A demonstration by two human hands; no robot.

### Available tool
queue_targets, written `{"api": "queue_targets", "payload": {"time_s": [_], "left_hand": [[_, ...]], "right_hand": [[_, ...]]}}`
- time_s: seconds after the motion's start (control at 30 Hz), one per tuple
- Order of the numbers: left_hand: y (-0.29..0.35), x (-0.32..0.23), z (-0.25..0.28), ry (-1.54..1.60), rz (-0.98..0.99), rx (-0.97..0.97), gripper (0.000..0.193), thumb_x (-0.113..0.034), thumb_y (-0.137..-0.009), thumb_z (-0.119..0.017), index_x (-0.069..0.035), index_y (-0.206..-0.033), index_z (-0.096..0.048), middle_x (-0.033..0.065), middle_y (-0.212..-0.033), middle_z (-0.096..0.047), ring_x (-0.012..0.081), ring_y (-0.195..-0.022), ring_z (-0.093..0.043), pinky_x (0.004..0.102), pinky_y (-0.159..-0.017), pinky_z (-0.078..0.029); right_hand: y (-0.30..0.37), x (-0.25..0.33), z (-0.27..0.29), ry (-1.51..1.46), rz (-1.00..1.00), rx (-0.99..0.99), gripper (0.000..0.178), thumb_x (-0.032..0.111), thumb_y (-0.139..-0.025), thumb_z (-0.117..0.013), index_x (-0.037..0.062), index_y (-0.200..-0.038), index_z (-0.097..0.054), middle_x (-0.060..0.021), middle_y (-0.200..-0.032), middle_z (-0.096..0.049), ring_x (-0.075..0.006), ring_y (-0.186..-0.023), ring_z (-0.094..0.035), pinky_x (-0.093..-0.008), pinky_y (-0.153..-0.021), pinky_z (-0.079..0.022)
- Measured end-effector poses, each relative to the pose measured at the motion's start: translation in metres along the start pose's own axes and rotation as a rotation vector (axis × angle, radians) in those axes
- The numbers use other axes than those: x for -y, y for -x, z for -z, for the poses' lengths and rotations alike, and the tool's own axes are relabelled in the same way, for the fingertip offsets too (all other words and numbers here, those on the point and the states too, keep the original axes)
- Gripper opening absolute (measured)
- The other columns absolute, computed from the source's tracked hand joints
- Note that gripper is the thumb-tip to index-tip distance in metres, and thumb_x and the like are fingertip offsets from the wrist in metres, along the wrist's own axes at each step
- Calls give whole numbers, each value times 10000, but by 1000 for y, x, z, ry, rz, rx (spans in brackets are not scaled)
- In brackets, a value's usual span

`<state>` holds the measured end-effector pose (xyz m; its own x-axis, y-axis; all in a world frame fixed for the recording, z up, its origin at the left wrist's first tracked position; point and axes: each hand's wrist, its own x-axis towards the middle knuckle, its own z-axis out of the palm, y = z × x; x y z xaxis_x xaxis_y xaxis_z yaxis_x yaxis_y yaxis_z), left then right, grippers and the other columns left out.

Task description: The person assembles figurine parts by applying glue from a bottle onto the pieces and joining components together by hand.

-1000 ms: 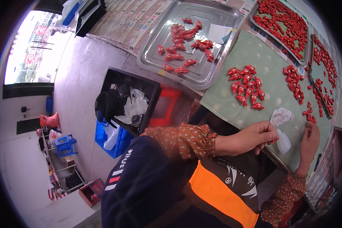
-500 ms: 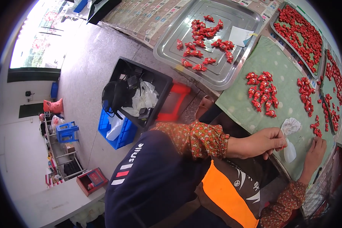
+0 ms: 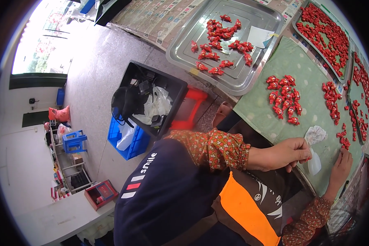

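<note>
My left hand (image 3: pixel 286 156) is closed in a pinch, with a tiny red piece (image 3: pixel 307 159) showing at its fingertips. Just beyond it on the green cloth (image 3: pixel 258 98) lie a crumpled white wad (image 3: pixel 315 134) and a translucent white plastic piece (image 3: pixel 314 163). At the right, my right hand (image 3: pixel 340 170) has its fingers stretched out, their tips at the edge of some small red parts (image 3: pixel 343 141); I see nothing held there. A group of red figurines (image 3: pixel 284 96) with white markings sits farther back on the cloth, and another red cluster (image 3: pixel 331 100) is to its right.
A metal tray (image 3: pixel 184 53) holding red figurines and a paper slip (image 3: pixel 258 37) stands at the far side. Trays full of red parts (image 3: pixel 322 37) line the right. Left of the table are a black bin (image 3: pixel 174 110), a blue crate (image 3: pixel 129 149) and a red stool (image 3: pixel 192 107).
My hands keep nearly the same places and poses. The whole view has shifted very slightly.
</note>
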<state>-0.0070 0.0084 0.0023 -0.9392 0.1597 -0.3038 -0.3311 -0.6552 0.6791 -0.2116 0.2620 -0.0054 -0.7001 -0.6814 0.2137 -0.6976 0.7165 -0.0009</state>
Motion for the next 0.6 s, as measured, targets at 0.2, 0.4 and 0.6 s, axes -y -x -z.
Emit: {"api": "queue_targets", "payload": {"time_s": [0.2,0.4,0.6], "left_hand": [[-2,-7,0,0,64,-3,218,-285,-994,-534,-70,-1035,-542,-25,-817,-490,49,-664,-480,202,-548,-441],[12,-21,5,-4,131,-66,242,-274,-1016,-495,-58,-1099,-563,-24,-877,-488,51,-747,-469,215,-605,-428],[6,-26,-2,-37,135,-36,247,-257,-1023,-479,-45,-1123,-556,-18,-880,-490,56,-749,-468,213,-611,-428]], "right_hand": [[15,-1,14,-722,-374,-62,205,30,-971,-511,13,-1161,-583,-55,-1140,-618,-119,-1015,-590,-262,-837,-481],[3,20,28,-722,-406,-226,94,15,-917,-584,22,-1002,-623,-7,-893,-629,-62,-796,-561,-211,-697,-444],[22,25,38,-496,-398,-274,140,-56,-825,-613,14,-946,-608,-92,-883,-619,-198,-743,-617,-298,-664,-490]]}}
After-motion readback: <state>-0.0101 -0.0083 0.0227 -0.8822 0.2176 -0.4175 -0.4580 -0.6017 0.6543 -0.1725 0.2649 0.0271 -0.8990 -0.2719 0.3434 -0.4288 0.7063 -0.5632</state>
